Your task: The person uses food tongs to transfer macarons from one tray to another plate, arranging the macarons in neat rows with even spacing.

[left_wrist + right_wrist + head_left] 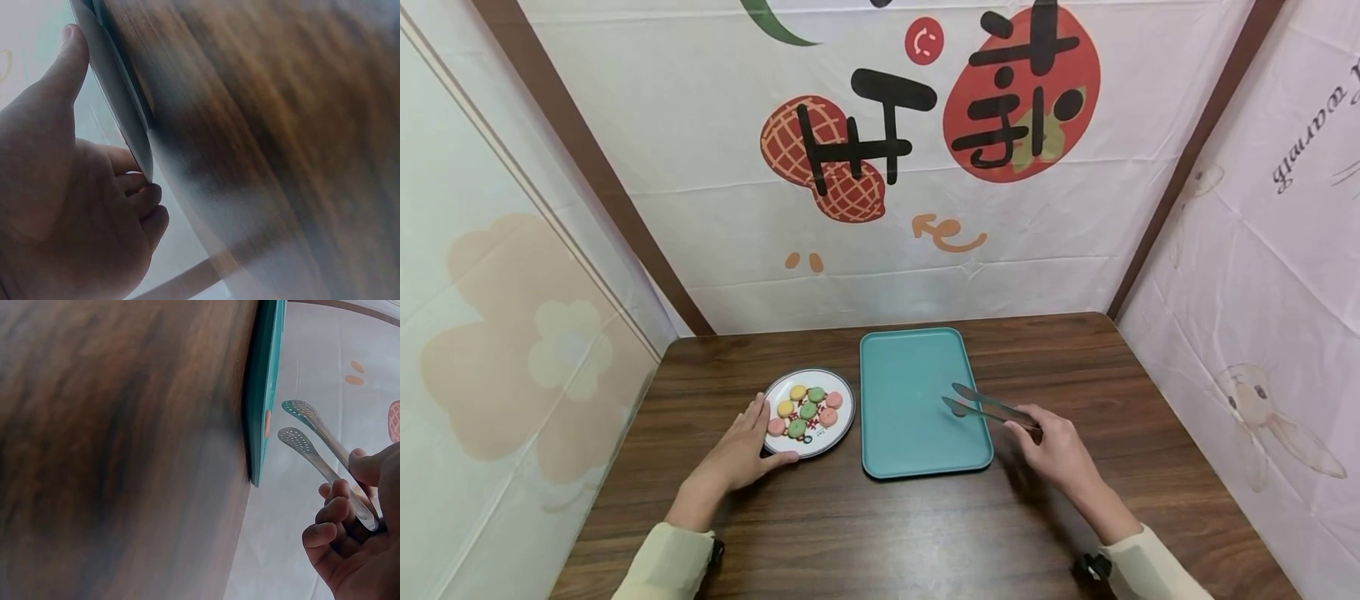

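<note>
My left hand (737, 447) holds the white plate (842, 437) with a dark rim line at its left edge, thumb at the near side and fingers along the far left. On that plate lie several small round macaron-like sweets (808, 411) in yellow, green and pink. My right hand (1054, 443) grips metal tongs (996, 406), whose tips are spread apart over the right part of a teal tray (910, 375). A small brownish-pink round piece (958, 410) sits on the tray beneath the tips. Perforated tong ends (297, 439) show in the right wrist view.
A dark wood-grain table (850, 533) carries the tray and plate. Printed white cloth (700, 167) rises behind it, and more cloth (1240, 333) stands along the right and left sides.
</note>
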Action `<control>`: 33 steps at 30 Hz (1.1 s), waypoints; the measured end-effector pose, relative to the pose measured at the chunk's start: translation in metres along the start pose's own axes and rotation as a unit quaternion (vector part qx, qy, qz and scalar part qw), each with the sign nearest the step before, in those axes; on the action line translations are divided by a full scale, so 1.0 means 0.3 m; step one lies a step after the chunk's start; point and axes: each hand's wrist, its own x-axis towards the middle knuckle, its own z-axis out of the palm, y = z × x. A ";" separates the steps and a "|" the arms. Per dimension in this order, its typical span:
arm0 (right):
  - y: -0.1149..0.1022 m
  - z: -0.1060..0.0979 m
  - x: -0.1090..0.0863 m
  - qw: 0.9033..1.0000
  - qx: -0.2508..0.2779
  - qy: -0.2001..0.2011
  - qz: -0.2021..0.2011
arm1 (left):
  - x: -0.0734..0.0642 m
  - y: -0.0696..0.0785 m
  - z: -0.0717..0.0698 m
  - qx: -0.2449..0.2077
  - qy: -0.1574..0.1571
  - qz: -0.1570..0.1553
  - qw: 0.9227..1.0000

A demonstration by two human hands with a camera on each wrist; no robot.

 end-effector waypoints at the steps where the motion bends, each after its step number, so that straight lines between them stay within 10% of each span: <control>1: 0.000 -0.001 -0.002 1.000 0.000 -0.002 0.002 | 0.000 0.000 -0.001 0.000 0.001 0.000 1.000; 33: 0.006 0.002 -0.025 0.999 -0.029 -0.020 0.018 | 0.004 -0.006 0.004 -0.004 -0.002 -0.008 1.000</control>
